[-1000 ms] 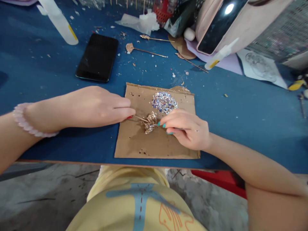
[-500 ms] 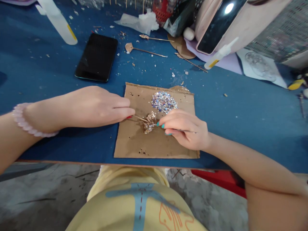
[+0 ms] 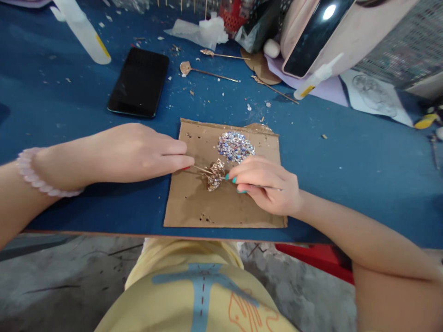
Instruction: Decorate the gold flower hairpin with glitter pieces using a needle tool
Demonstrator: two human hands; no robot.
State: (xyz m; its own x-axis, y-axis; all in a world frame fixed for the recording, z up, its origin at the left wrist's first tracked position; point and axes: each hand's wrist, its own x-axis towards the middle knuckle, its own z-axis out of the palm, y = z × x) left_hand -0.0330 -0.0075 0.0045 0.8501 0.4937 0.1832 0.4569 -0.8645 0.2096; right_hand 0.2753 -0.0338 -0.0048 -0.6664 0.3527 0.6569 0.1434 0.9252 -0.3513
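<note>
Your left hand [image 3: 138, 152] is pinched closed on the thin stem [image 3: 201, 169] of the gold ornament [image 3: 218, 167]; the ornament's head sits just beyond those fingertips, to their right. Your right hand [image 3: 272, 184] is curled, thumb and fingers closed around a slim tool [image 3: 265, 186], tip at the head's right side, contact too small to tell. So the ornament is between both hands, head closer to the right one, above the middle of the cardboard [image 3: 187, 212]; can't tell if resting on it or held up. Pile of glittery bits [image 3: 235, 145] on the cardboard, just past the ornament, beside your right hand. Black phone [image 3: 140, 83] on blue table [image 3: 346, 152], beyond your left hand.
</note>
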